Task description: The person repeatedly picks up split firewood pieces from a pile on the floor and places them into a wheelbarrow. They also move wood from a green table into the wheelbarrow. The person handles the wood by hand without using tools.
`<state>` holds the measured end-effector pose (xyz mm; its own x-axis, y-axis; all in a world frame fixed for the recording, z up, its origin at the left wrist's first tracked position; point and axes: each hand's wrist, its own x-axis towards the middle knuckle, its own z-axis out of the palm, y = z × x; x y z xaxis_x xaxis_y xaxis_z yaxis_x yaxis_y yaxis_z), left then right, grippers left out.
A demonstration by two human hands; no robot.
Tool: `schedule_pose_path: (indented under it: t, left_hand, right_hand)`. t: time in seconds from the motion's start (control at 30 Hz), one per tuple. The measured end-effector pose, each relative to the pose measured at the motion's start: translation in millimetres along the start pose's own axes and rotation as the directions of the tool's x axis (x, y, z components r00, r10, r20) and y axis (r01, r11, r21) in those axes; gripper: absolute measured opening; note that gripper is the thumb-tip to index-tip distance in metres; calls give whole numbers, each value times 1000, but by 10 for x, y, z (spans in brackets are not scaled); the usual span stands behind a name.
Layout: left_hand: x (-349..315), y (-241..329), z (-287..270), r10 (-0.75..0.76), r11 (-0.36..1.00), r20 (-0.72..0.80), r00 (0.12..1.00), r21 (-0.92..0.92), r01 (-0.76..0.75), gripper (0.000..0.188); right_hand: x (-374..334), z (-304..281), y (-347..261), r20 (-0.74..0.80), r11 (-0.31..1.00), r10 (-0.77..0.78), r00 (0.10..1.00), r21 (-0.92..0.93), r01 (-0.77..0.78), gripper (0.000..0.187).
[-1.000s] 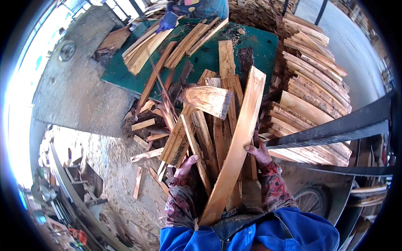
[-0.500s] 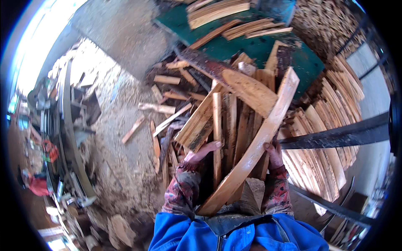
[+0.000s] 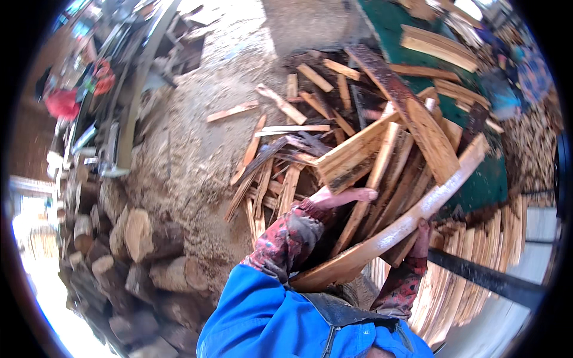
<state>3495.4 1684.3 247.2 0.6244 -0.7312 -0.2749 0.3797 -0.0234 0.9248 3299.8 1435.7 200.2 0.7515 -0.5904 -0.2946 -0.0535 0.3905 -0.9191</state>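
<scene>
An armful of split wood slats rests against my front, between my two hands. My left hand [image 3: 339, 198] is closed around its left side, with the thumb over a narrow slat [image 3: 375, 182]; the other fingers are hidden under the wood. My right hand [image 3: 422, 240] grips the right side from beneath, beside a long pale slab [image 3: 418, 218] that slants across the load up to the right. On top lies a wide board with dark bark [image 3: 433, 140], and a thick slat [image 3: 358, 156] pokes out at the left.
Loose wood scraps [image 3: 286, 128] litter the sawdust-covered floor [image 3: 197, 149] ahead. Cut logs [image 3: 152, 235] are piled at lower left. A green table [image 3: 382, 30] with boards stands at the upper right. Stacked slats [image 3: 471, 256] and a dark metal bar [image 3: 489, 275] are on the right.
My view has swung left, so the scene has shifted right and the log pile shows more fully. Both hands still hold the armful of wood.
</scene>
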Motion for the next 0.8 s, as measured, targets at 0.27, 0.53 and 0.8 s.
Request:
schedule_pose_path:
  t: [0.27,0.53,0.8]
  left_hand:
    - [-488,-224,261,116,978,-121,986,-160,-135,64]
    - [-1074,-421,566,209,943,-292,933,-191,-271,74]
    - [-1348,-667,826,268,910,-415,870,-188,-370,78]
  right_hand:
    - [260,-179,136,80,992,71,994,-110,-62,62]
    - [286,-54,207,406,981,150,901,-173,-86,66]
    - [535,-61,215,573,939,322,754,-292,-179,69]
